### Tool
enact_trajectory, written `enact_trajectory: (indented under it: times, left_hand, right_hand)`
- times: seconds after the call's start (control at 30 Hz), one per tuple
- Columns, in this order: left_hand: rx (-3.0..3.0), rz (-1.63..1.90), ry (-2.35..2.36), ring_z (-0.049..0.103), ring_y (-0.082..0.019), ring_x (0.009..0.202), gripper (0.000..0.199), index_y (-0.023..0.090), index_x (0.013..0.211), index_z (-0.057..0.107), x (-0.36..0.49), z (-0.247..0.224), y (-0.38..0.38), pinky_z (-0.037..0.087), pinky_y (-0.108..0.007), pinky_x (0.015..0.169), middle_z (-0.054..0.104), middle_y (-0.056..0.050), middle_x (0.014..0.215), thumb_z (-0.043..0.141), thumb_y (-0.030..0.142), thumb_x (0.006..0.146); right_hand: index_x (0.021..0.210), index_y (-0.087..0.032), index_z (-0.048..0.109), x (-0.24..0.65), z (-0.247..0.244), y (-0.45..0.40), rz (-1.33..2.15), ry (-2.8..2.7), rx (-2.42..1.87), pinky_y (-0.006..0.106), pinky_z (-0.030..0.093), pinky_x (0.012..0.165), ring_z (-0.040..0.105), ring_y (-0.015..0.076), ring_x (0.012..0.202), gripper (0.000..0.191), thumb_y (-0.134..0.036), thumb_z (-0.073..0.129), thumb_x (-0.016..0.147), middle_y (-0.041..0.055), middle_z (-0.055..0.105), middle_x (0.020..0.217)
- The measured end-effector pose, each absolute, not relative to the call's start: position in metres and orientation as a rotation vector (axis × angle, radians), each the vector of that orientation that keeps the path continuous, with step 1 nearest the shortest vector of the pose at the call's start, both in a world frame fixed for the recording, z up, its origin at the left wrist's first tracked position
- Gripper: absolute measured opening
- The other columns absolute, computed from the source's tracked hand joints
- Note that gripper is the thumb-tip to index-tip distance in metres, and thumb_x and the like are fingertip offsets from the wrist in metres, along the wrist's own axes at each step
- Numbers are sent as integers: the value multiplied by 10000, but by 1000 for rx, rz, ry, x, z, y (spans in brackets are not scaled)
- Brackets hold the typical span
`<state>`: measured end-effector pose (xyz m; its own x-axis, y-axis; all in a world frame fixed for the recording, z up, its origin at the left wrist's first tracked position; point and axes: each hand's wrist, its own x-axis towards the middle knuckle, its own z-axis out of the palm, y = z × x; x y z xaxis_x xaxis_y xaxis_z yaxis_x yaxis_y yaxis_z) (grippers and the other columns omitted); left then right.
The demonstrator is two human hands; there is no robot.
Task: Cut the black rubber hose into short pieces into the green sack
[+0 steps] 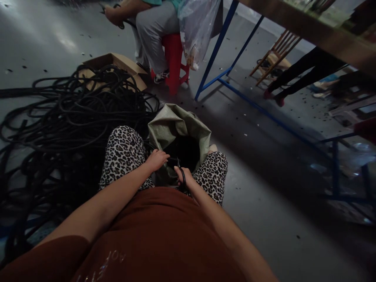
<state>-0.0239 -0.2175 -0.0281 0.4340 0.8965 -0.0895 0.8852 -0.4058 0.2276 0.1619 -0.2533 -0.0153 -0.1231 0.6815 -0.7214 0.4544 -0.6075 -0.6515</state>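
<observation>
My left hand (158, 159) is closed at the near rim of an olive-green woven sack (160, 131) standing between my knees. A dark end, seemingly of a black hose, pokes from its fingertips toward the right. My right hand (184, 176) is closed around the black handles of scissors (183, 178). Their blades point up and away from me, close to the dark end by my left fingers; whether they touch it I cannot tell. The sack's mouth gapes open, and its inside is too dark to make out. Long black hoses (70, 109) lie tangled in a big heap at my left.
Behind the heap stands an open cardboard box (117, 62). A co-worker (155, 27) sits on a red stool (173, 62), with a clear plastic bag (196, 31) beside them. At right are a blue-legged table (217, 55), a wooden chair (274, 55) and another person's legs (305, 74).
</observation>
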Motion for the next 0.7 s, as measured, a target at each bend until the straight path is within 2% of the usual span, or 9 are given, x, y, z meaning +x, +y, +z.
enact_trajectory:
  times: [0.27, 0.43, 0.57, 0.7]
  left_hand:
    - [2460, -4, 1612, 559, -221, 929, 213, 240, 1000, 647, -27, -30, -217, 327, -360, 777, 662, -67, 909, 537, 248, 818]
    - [2410, 105, 1689, 552, -231, 941, 219, 243, 1009, 641, -27, -24, -215, 318, -379, 798, 659, -73, 921, 528, 239, 822]
    - [2375, 186, 1760, 541, -232, 957, 224, 250, 1027, 628, -27, -20, -214, 310, -387, 807, 655, -73, 951, 528, 241, 826]
    - [2406, 200, 1751, 537, -234, 950, 232, 247, 1040, 625, -27, -18, -214, 310, -390, 800, 650, -75, 949, 526, 238, 830]
  right_hand:
    - [699, -118, 588, 165, -14, -252, 1816, -1383, -1994, 196, 357, 330, 457, 105, 294, 406, -452, 464, 895, -18, 463, 414]
    - [850, -120, 568, 163, -11, -254, 1874, -1200, -1988, 196, 386, 319, 448, 101, 293, 395, -497, 458, 891, -42, 451, 420]
    - [942, -120, 550, 162, -9, -255, 1946, -1214, -1881, 201, 432, 358, 512, 110, 365, 412, -512, 428, 903, -13, 526, 506]
    - [906, -116, 584, 163, -15, -256, 1882, -1392, -1810, 194, 455, 445, 571, 119, 499, 392, -490, 464, 894, 29, 597, 647]
